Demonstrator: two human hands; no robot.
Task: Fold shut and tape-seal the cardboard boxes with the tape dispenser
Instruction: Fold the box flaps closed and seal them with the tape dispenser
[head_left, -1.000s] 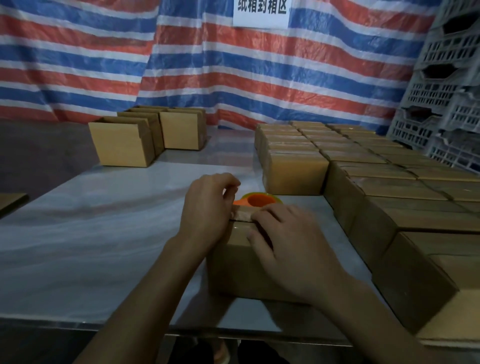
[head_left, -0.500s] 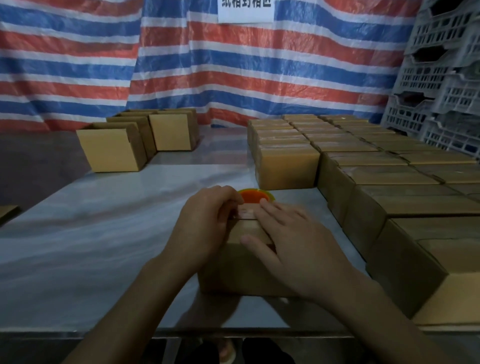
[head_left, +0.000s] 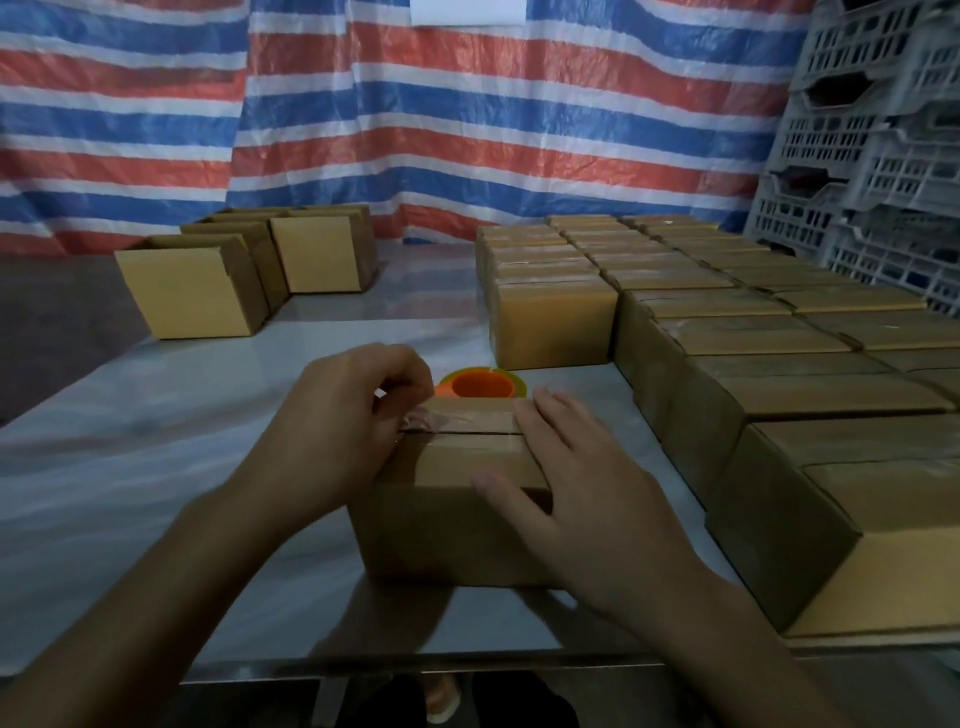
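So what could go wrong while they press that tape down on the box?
The tape looks wrinkled near the left hand, so it may seal badly. The right hand only rests flat on the box, which could slide. The tape dispenser sits right behind and might get knocked.

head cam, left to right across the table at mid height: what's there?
open boxes → left hand → box being taped → right hand → sealed boxes
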